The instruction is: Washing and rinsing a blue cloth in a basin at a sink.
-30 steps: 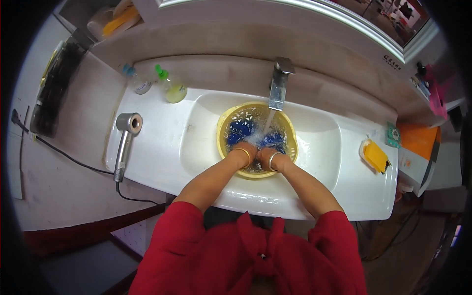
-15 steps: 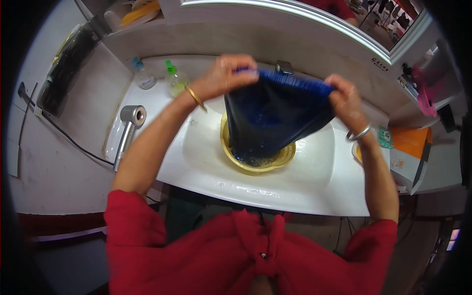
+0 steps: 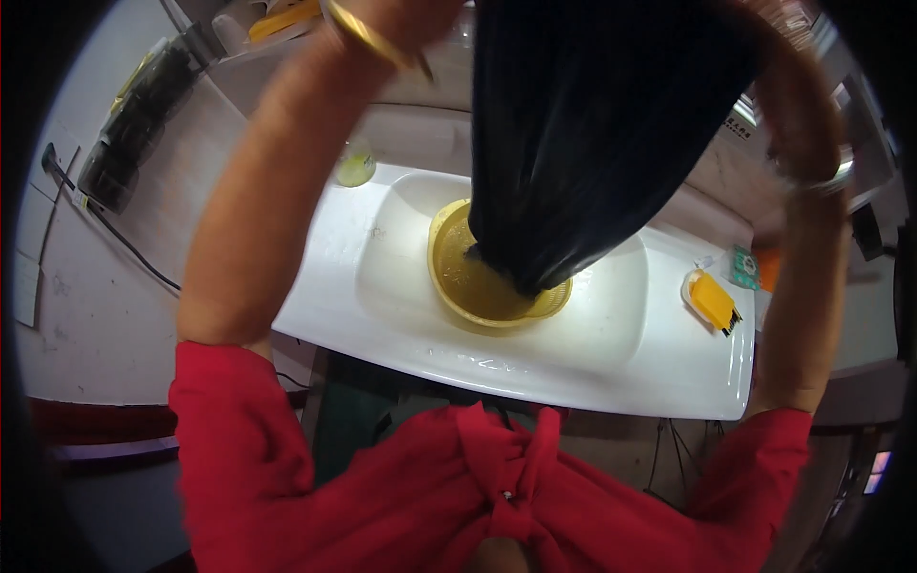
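Head view: dark cloth [image 3: 583, 143] hangs bunched over the basin [image 3: 447, 286], presumably so drips land there; whether its lower end touches the water, cannot tell. Left hand [image 3: 411, 21] and right hand [image 3: 800, 105] are raised wide apart at its upper sides, likely to spread it; grips cropped or blurred, finger closure unclear. Basin stands in the sink [image 3: 401, 286], probably to contain spills. Bottle [image 3: 355, 168] and brush [image 3: 713, 301] sit on opposite ledges, apparently kept within reach.

Head-worn fisheye; looks down past near forearms [image 3: 256, 191] onto farther basin [image 3: 475, 316]; sink [image 3: 396, 267].
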